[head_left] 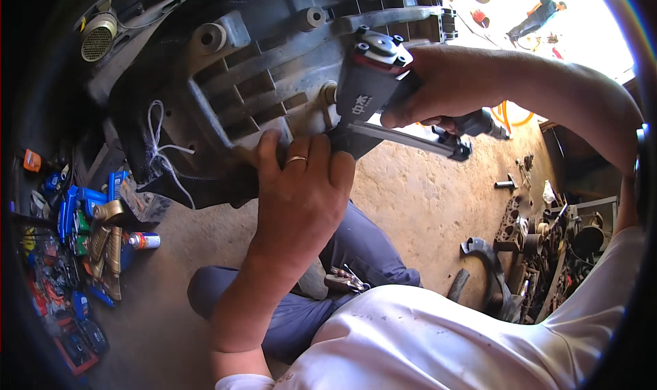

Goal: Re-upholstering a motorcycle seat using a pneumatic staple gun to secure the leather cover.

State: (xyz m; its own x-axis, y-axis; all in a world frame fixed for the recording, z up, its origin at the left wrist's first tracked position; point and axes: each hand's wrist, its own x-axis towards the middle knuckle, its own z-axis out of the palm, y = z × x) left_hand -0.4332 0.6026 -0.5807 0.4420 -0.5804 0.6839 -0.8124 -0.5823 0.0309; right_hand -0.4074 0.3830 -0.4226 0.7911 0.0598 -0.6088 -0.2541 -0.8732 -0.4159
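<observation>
A large moulded black plastic panel, ribbed and resembling the underside of a seat, fills the upper part of the view. My left hand has its fingers curled over the panel's near edge, a ring on one finger. Closed around the handle of a black air staple gun is my right hand. The gun's nose points down at the panel's edge, close beside my left fingers; whether it touches is hidden. Its long metal magazine extends to the right. White string is tied through the panel's left part.
Bottles, tubes and a spray can crowd the floor at left. At right lie a hammer, a curved black pipe and a heap of metal parts. An orange hose runs behind the gun. Another person is far off outside.
</observation>
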